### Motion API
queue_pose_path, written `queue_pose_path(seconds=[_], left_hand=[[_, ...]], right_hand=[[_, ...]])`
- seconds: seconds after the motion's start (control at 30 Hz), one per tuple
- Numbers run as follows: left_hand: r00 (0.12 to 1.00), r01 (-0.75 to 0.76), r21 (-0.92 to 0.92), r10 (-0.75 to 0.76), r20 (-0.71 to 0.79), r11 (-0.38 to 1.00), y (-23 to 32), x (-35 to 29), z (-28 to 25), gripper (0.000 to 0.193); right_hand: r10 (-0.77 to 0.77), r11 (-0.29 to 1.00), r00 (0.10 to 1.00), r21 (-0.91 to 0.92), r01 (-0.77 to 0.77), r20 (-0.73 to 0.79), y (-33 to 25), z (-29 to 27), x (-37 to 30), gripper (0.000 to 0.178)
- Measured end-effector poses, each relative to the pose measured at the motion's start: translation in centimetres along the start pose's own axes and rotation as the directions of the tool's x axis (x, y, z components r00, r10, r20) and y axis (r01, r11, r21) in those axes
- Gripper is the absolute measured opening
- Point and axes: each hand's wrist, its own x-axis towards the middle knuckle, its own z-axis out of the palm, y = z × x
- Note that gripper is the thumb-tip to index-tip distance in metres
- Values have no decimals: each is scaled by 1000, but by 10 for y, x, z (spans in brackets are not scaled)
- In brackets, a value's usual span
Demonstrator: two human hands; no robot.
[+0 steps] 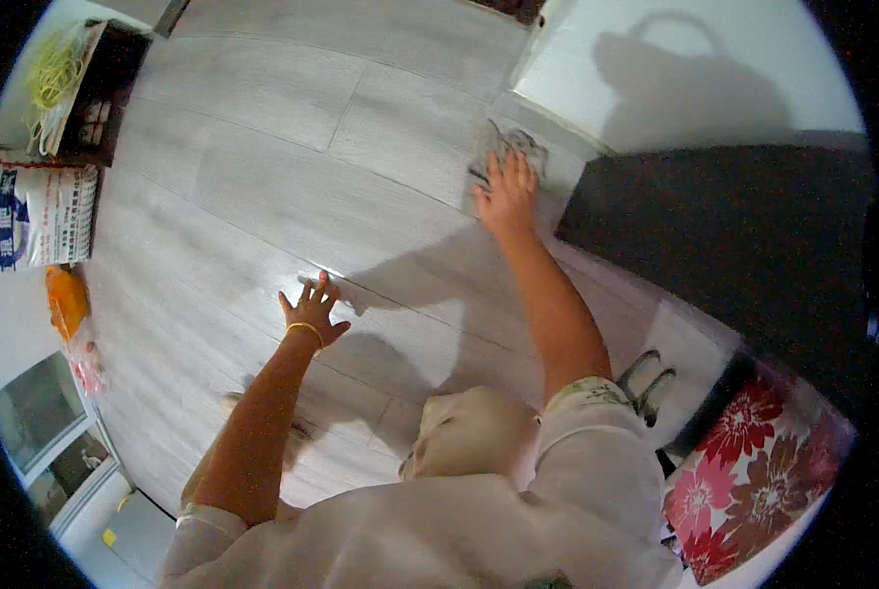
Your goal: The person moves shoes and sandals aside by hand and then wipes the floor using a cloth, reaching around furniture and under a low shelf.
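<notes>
My right hand (506,191) reaches far forward and presses flat on a grey rag (503,144) that lies on the pale wood-look floor (282,167), right at the foot of a white wall. My left hand (314,309) rests palm down on the floor closer to me, fingers spread, holding nothing. A thin gold bangle circles its wrist. Both forearms are bare below light short sleeves.
A dark cabinet or furniture side (724,236) stands at the right by the wall. A red floral cushion or stool (754,471) sits at the lower right. At the left are a printed white sack (32,216), an orange bag (66,299) and a dark box (96,93).
</notes>
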Motion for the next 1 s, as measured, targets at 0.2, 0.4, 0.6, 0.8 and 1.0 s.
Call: queue_pose_path(seconds=[0.2, 0.4, 0.6, 0.8, 1.0], left_hand=[[999, -46, 59, 48, -22, 997, -2, 1, 2, 84], [997, -83, 157, 81, 17, 984, 9, 5, -4, 96], [1000, 1, 61, 0, -20, 998, 29, -1, -21, 100], [1000, -21, 45, 20, 23, 999, 29, -8, -24, 100], [1000, 2, 20, -3, 7, 1000, 32, -6, -23, 83]], right_hand=[[349, 930, 934, -96, -355, -75, 31, 2, -17, 70], [55, 996, 985, -78, -43, 163, -44, 0, -129, 73], [-36, 974, 861, -176, 144, 507, -67, -25, -282, 71], [123, 977, 688, -207, 41, 715, -81, -19, -264, 74], [91, 894, 782, -397, 209, 617, -73, -3, -282, 77]])
